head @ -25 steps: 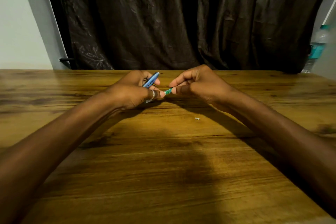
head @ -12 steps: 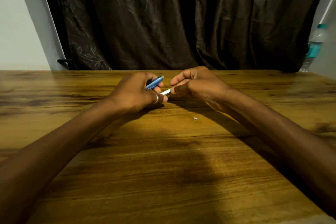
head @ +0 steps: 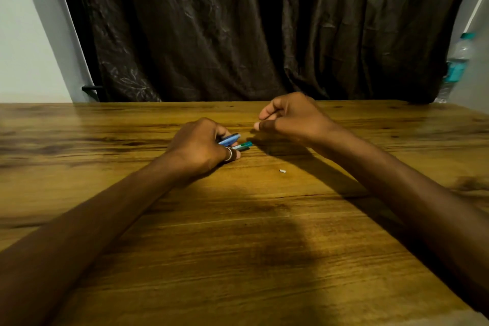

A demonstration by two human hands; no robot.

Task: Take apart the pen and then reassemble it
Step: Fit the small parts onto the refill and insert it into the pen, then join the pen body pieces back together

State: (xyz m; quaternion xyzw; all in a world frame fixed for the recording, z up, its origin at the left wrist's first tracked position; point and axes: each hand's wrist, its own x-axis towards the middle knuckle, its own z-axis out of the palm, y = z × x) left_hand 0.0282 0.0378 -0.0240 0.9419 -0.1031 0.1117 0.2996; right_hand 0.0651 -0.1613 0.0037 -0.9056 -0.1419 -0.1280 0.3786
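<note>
Fingers (head: 232,154) of the left hand (head: 198,148), one wearing a ring (head: 229,154), curl around a blue pen piece (head: 230,139) and a teal pen piece (head: 243,145) at the frame's centre, low against the wooden worktop (head: 238,246). Right of them a tiny white part (head: 283,171) lies alone on the wood. Further right, the right hand (head: 293,116) hovers loosely curled, thumb near forefinger; whether it grips anything is unclear. Behind hangs a dark curtain (head: 238,26), a water bottle (head: 456,66) at far right.
</note>
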